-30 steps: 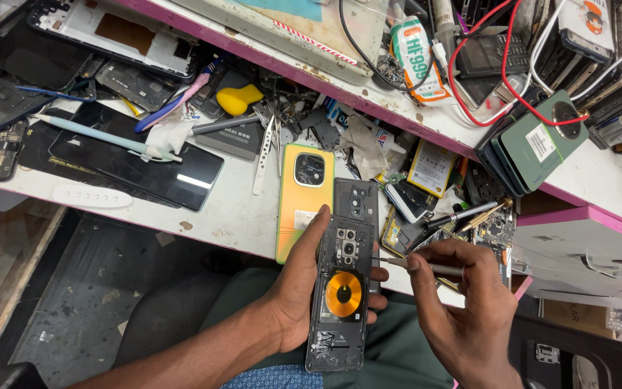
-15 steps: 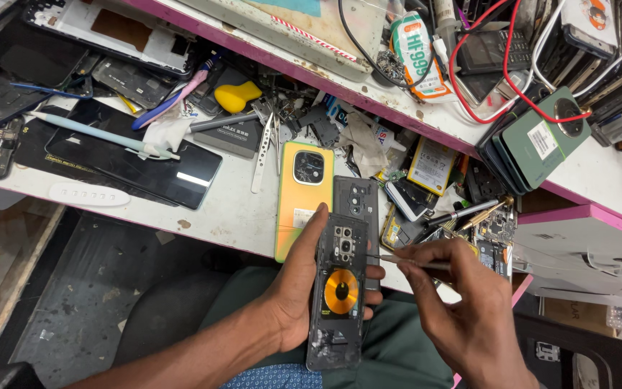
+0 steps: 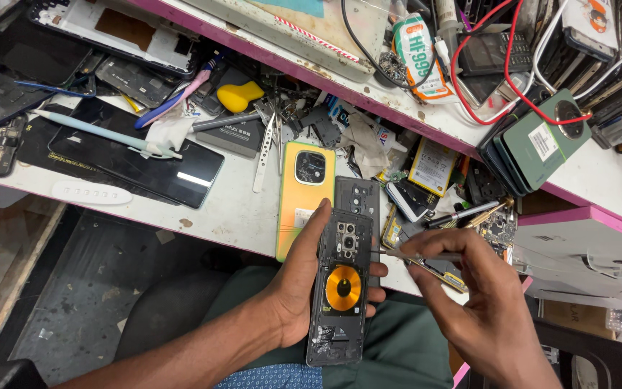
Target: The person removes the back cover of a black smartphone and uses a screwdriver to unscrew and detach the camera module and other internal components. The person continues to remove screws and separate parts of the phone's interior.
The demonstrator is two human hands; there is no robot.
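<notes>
My left hand [image 3: 298, 282] grips an opened dark phone [image 3: 340, 288] upright over my lap; its back is off, showing a round orange coil and camera modules. My right hand [image 3: 469, 302] pinches thin metal tweezers [image 3: 406, 254], whose tip touches the phone's right edge near the camera area. Just beyond the phone an orange phone back cover [image 3: 304, 194] and a dark grey back cover [image 3: 358, 196] lie on the white bench [image 3: 224, 209].
The bench is crowded: black screens [image 3: 138, 162] at left, a yellow pry tool [image 3: 240, 95], loose tweezers [image 3: 264, 155], circuit boards and small parts at right. A pink-edged shelf [image 3: 412, 115] above carries stacked phones, a green phone [image 3: 545, 140], a tube and red wires.
My right hand has moved left and up, bringing the tweezers' tip onto the phone's right edge. The left hand still holds the phone in about the same place.
</notes>
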